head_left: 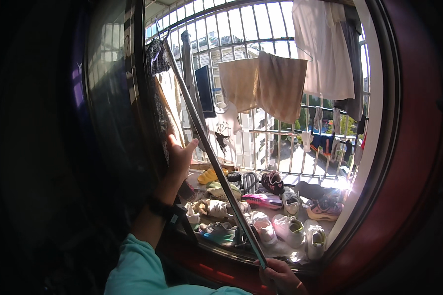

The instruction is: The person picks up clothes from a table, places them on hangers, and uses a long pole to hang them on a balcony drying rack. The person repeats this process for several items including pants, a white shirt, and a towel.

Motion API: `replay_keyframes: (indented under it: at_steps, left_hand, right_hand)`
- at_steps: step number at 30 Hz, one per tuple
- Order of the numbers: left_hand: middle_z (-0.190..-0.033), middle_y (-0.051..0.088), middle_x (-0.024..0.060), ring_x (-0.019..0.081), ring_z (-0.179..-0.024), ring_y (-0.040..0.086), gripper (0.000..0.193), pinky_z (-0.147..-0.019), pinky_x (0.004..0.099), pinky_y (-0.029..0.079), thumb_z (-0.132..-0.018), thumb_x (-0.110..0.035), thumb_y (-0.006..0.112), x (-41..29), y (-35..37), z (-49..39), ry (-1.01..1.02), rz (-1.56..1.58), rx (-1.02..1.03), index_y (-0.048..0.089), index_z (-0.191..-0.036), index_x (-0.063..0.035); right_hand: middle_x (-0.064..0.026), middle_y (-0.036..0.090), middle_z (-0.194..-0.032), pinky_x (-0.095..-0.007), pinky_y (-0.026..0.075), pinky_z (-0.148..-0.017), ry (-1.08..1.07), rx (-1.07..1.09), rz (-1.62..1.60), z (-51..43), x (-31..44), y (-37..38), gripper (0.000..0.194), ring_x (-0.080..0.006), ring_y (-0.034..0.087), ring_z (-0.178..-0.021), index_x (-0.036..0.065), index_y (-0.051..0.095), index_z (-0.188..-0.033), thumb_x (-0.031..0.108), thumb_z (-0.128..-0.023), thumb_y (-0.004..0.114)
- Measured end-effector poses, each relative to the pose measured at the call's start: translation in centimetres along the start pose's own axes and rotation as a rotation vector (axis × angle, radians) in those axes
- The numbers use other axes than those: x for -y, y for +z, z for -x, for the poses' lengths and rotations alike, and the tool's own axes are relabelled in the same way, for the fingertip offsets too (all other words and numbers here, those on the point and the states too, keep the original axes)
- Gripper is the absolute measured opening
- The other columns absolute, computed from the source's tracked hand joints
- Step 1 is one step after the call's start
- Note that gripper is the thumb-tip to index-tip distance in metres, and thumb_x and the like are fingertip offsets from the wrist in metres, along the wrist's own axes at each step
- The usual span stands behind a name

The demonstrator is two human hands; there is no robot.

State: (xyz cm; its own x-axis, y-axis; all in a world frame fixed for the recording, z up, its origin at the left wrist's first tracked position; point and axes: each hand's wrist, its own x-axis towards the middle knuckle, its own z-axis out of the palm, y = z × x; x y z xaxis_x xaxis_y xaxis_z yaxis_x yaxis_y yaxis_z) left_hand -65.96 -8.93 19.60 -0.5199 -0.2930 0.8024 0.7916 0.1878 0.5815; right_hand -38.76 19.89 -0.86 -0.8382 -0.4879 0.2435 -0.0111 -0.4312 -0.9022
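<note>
My right hand (279, 277), at the bottom, grips the lower end of a long pole (217, 166). The pole slants up and left through the window opening to the hanging clothes. My left hand (182, 154) is raised at the left of the opening, its thumb apart, against or beside hanging cloth; whether it holds any is unclear. A patterned dark garment (158, 59) hangs near the pole's top. To the right, a beige striped towel (280, 86) hangs from a hanger, with a white printed T-shirt (223, 129) lower behind it.
Many shoes (262, 201) crowd the ledge beyond the window frame (382, 121). Metal bars (243, 25) enclose the ledge. A pale curtain-like cloth (323, 51) and several socks (318, 118) hang at the right. The glass pane (107, 92) stands at the left.
</note>
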Motion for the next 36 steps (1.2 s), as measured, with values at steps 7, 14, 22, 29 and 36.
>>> replay_keyframes:
  at_steps: [7, 14, 22, 29, 36]
  left_hand:
    - [-0.132, 0.045, 0.0177, 0.0247, -0.119, 0.048, 0.079, -0.101, 0.0340, 0.038, -0.077, -0.008, 0.070, 2.5, -0.1, 1.6, -0.296, -0.077, 0.101, 0.026, -0.143, -0.0014]
    - [-0.137, 0.034, 0.0153, 0.0196, -0.103, 0.057, 0.066, -0.080, 0.0298, 0.053, -0.087, -0.012, 0.066, -1.0, -2.9, 9.6, -0.143, -0.111, 0.570, 0.029, -0.141, -0.0066]
    - [-0.136, 0.038, 0.0123, 0.0207, -0.108, 0.057, 0.043, -0.090, 0.0321, 0.051, -0.090, -0.016, 0.065, -6.3, -9.6, 17.2, -0.304, -0.184, 1.256, 0.050, -0.129, -0.0084]
    - [-0.129, 0.048, 0.0087, 0.0186, -0.109, 0.056, 0.041, -0.093, 0.0320, 0.048, -0.092, -0.018, 0.061, -8.2, -15.7, 19.9, -0.603, -0.286, 1.339, 0.050, -0.131, -0.0078]
    - [-0.118, 0.060, 0.0108, 0.0213, -0.111, 0.057, 0.043, -0.095, 0.0347, 0.047, -0.095, -0.028, 0.058, -7.7, -19.1, 20.9, -0.686, -0.326, 1.259, 0.050, -0.132, -0.0076]
  right_hand:
    - [0.0063, 0.042, -0.066, -0.0183, 0.029, -0.044, -0.048, 0.029, -0.026, -7.9, 3.3, 1.4, 0.035, -0.0017, 0.037, -0.051, 0.000, 0.049, -0.128, 0.022, -0.101, 0.048]
    - [0.0080, 0.037, -0.064, -0.0173, 0.027, -0.041, -0.076, 0.060, -0.013, -19.0, 6.5, 2.2, 0.033, -0.0012, 0.033, -0.047, 0.005, 0.050, -0.128, 0.025, -0.101, 0.047]
    - [0.0053, 0.039, -0.062, -0.0206, 0.026, -0.037, -0.276, 0.095, 0.136, -34.6, 11.6, 4.4, 0.025, -0.0034, 0.035, -0.044, 0.012, 0.044, -0.080, 0.027, -0.099, 0.051]
    - [0.0029, 0.041, -0.061, -0.0238, 0.028, -0.039, -0.278, 0.098, 0.069, -45.9, 13.9, 5.3, 0.026, -0.0068, 0.036, -0.045, 0.011, 0.045, -0.077, 0.024, -0.097, 0.054]
    - [0.0021, 0.045, -0.063, -0.0234, 0.027, -0.036, -0.294, 0.085, -0.007, -51.6, 13.5, 6.6, 0.019, -0.0055, 0.034, -0.043, 0.011, 0.050, -0.082, 0.023, -0.097, 0.055]
